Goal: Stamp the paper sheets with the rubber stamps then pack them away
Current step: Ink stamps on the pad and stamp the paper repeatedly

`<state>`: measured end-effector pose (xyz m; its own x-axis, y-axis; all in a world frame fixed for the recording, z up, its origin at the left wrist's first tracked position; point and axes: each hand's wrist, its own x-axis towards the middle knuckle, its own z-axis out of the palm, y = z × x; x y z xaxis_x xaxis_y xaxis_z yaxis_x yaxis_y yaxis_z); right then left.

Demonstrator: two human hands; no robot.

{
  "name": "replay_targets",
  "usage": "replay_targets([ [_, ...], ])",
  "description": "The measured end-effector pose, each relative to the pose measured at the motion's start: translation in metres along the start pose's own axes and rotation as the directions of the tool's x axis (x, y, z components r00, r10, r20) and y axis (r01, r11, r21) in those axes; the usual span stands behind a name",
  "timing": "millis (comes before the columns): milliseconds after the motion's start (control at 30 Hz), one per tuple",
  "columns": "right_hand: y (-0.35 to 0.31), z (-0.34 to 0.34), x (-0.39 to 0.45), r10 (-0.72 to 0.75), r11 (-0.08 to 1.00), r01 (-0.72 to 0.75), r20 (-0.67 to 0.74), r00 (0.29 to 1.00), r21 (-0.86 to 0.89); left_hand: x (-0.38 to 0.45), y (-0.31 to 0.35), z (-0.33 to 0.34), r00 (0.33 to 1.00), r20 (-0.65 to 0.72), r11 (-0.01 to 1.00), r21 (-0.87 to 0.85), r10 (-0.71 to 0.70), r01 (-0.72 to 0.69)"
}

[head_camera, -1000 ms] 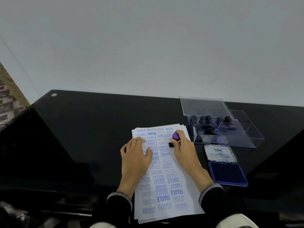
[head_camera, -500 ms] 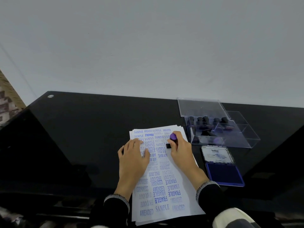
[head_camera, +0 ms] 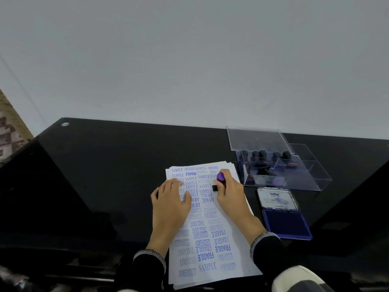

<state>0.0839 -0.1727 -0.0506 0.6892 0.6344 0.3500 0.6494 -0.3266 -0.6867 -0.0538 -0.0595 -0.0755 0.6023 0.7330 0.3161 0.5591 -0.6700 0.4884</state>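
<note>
A stack of paper sheets lies on the glossy black tabletop, the top sheet crowded with blue stamped words — SAMPLE, AMENDED, FRAGILE, AIR MAIL, EXPRESS, FAX OUT — printed at different angles. The left hand rests flat on the left part of the sheet, fingers straight and spread, pressing the paper down. The right hand grips a rubber stamp with a purple knob; its fingers curl round the handle, and the stamp's dark base meets the paper near the top of the sheet, just right of the SAMPLE prints. Both wrists show dark sleeves with a patterned cuff edge.

To the right of the stack sits an open ink pad — its lid with a white Artline label lies back, and the dark blue pad faces up, nearer the person. Beyond it stands a clear plastic case, divided into compartments, with its clear lid tilted up behind. Several more stamps with dark round knobs stand in a row inside its left part; what lies in front of them is too blurred to tell. A plain pale wall rises behind the tabletop.
</note>
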Motion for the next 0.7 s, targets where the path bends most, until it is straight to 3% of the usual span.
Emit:
replay_targets([
  [700,-0.0005,0.0013,0.0011,0.018,0.999,-0.017,-0.022,1.000,0.045,-0.0002,-0.0016,0.0016,1.000,-0.009,1.000,0.002,0.008,-0.008],
])
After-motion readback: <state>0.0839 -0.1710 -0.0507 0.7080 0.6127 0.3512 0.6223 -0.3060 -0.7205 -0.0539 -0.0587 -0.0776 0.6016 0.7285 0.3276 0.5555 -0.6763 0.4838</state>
